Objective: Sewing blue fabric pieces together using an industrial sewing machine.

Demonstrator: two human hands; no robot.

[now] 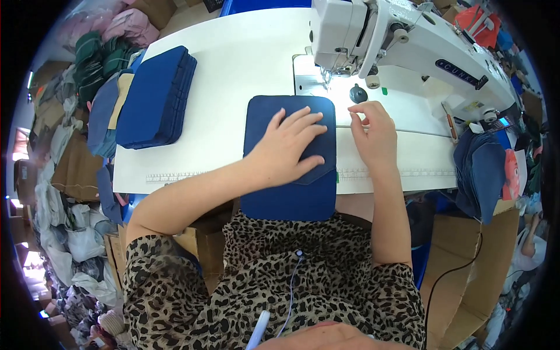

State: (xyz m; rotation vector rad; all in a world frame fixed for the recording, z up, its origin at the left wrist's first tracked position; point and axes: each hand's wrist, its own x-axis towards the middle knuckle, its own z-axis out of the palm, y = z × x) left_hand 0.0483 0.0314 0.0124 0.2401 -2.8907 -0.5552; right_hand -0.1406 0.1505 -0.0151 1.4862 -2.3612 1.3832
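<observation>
One blue stack lies leftward; left grip spread empty on panel, right grip curled near sewing machine, hold unclear.

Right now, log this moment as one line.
left hand: spread on blue panel | right hand: partly curled, right of panel | blue stack: on table, left side | sewing machine: beyond panel, rightward

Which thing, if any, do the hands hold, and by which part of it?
No grip is visible. The left hand lies open, palm-down, on the blue cloth piece. Whether the bent right hand pinches something small cannot be told.
</observation>
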